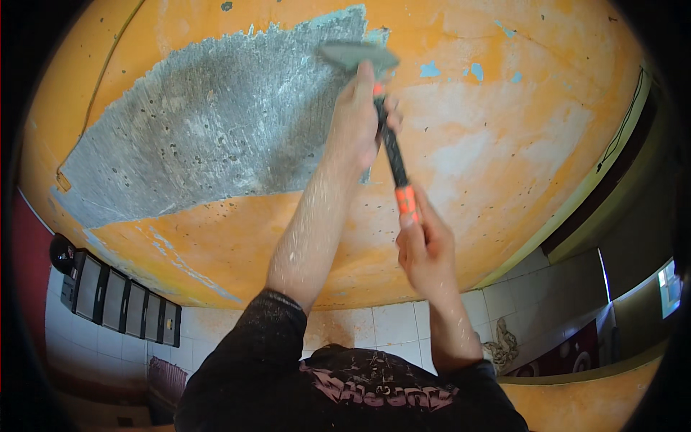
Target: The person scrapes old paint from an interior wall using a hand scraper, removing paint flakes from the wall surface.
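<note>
Across the orange wall (489,187): chipped surface surrounding the bare grey patch (237,122).
Scraper (391,151): blurred blade (356,52) across the patch's upper right edge, contact unclear; long axis slanting down and rightward, away from the patch.
Left grip (354,121): fingers curled around the upper handle (381,108), nearer blade and patch.
Right grip (430,252): wrapped around the orange handle end (405,198), below and right of the patch.

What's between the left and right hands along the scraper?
Head view: the scraper's black grip and part of an orange band lie between the left hand and right hand.
</note>
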A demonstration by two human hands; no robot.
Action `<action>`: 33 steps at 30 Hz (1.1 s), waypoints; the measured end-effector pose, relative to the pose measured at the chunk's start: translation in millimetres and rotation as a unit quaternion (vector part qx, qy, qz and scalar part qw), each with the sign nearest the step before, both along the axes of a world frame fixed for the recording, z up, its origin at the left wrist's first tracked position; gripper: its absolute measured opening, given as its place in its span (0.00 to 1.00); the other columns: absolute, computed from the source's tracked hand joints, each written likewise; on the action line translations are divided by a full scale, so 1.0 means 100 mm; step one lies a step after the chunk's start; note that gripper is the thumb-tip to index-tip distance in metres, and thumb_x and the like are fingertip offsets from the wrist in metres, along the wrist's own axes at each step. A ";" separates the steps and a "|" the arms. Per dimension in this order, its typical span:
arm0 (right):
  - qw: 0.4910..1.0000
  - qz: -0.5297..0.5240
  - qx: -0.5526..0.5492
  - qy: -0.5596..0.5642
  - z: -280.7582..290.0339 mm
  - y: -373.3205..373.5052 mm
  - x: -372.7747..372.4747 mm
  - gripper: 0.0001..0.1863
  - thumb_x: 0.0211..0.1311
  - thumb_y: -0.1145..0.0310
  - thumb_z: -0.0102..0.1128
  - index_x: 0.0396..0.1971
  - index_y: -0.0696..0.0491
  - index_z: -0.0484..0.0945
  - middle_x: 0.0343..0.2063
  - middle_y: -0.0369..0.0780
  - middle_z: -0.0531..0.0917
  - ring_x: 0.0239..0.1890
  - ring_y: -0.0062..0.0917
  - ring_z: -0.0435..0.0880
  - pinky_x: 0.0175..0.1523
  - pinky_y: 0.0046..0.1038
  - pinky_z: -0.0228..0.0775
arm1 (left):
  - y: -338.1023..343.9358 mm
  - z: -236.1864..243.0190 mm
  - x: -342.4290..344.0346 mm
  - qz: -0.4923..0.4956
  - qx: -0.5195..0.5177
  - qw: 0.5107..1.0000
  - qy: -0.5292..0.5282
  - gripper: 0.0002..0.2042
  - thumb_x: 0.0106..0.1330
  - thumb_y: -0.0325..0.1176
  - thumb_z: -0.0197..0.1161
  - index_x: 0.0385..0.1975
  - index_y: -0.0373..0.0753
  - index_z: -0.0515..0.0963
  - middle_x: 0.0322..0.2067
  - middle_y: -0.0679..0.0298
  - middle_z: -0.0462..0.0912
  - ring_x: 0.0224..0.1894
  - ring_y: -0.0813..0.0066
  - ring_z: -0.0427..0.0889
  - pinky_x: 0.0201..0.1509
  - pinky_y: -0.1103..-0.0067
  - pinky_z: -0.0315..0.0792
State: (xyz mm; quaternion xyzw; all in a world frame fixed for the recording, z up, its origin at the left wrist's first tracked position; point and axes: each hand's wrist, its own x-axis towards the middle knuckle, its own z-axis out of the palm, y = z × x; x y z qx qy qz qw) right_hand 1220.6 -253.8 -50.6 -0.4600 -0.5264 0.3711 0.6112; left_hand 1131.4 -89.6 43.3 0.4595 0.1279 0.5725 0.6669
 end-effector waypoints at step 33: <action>1.000 0.024 0.014 0.012 0.44 0.19 0.00 0.27 0.76 0.62 0.48 0.71 0.52 0.62 0.24 0.26 0.66 0.22 0.08 0.61 0.25 0.15 0.56 | 0.13 0.44 -0.02 0.023 0.064 0.998 -0.003 0.24 0.76 0.55 0.49 0.48 0.35 0.68 0.21 0.67 0.67 0.19 0.77 0.67 0.25 0.77 0.66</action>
